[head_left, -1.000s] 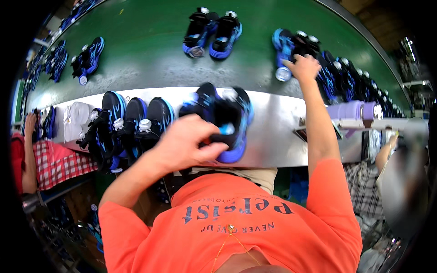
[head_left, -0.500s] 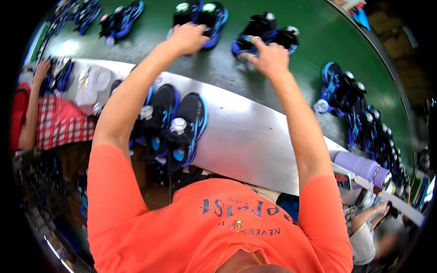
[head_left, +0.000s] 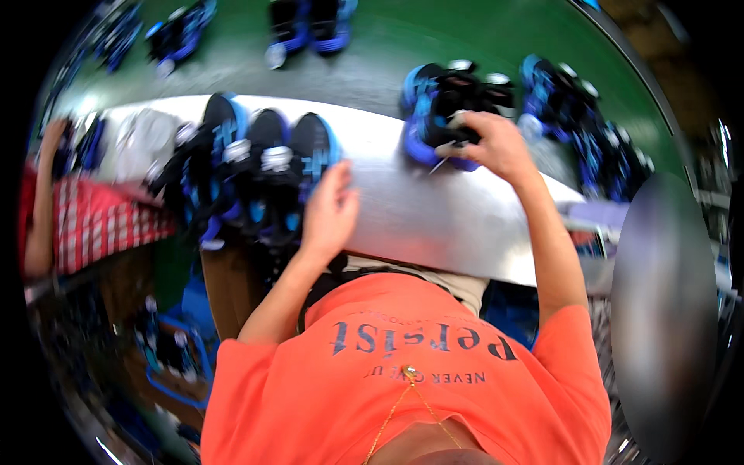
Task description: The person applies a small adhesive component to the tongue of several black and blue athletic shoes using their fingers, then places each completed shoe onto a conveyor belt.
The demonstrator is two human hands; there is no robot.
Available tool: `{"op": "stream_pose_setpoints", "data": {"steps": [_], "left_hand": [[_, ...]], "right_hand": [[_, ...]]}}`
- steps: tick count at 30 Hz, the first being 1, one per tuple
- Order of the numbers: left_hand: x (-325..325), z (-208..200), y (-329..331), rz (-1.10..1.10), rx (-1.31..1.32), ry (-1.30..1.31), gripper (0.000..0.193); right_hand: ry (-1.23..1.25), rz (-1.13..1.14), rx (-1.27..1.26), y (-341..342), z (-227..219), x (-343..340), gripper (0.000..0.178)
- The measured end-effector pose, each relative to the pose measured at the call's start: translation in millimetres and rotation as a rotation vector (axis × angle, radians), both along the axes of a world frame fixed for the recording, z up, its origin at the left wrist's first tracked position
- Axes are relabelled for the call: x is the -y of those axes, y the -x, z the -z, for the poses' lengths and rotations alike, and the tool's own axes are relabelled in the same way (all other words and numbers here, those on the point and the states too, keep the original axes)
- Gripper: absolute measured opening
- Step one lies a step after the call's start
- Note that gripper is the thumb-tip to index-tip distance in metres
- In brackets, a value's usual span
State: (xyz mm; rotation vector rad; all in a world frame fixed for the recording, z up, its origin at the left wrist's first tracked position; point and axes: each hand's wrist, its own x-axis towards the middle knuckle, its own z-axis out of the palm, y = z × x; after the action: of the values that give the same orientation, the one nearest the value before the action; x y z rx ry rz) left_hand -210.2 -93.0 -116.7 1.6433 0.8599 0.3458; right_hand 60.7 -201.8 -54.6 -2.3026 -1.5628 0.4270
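My right hand [head_left: 494, 146] is closed on the heel end of a pair of black and blue sneakers [head_left: 422, 116], at the border of the green belt and the metal table. Its thumb and fingers pinch near the shoe openings; their exact grip is blurred. My left hand [head_left: 332, 211] holds nothing, its fingers loosely apart, beside the right-hand shoe of a row of black and blue sneakers [head_left: 314, 147] on the table. White round pieces [head_left: 277, 160] show at the openings of those shoes. Whether my left fingertips touch that shoe, I cannot tell.
Further sneakers [head_left: 329, 27] stand on the green belt [head_left: 380, 70], with more at right [head_left: 554, 93]. The metal table [head_left: 434, 221] lies before me. At left are a co-worker's arm [head_left: 43, 201] and white pieces [head_left: 146, 143]. A large blurred grey shape [head_left: 663, 310] fills the right side.
My right hand has drawn a pair of sneakers from the belt toward the table. My left hand has left the belt shoes and come back beside the table row.
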Motion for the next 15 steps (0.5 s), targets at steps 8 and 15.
{"op": "stream_pose_setpoints", "data": {"steps": [8, 15], "left_hand": [[7, -26, -11, 0.206, 0.222, 0.123, 0.046], [39, 15, -4, 0.311, 0.043, -0.336, 0.058]], "right_hand": [[-0.097, -0.042, 0.067, 110, -11, 94, 0.036], [-0.186, -0.11, 0.069, 172, 11, 102, 0.043]]}}
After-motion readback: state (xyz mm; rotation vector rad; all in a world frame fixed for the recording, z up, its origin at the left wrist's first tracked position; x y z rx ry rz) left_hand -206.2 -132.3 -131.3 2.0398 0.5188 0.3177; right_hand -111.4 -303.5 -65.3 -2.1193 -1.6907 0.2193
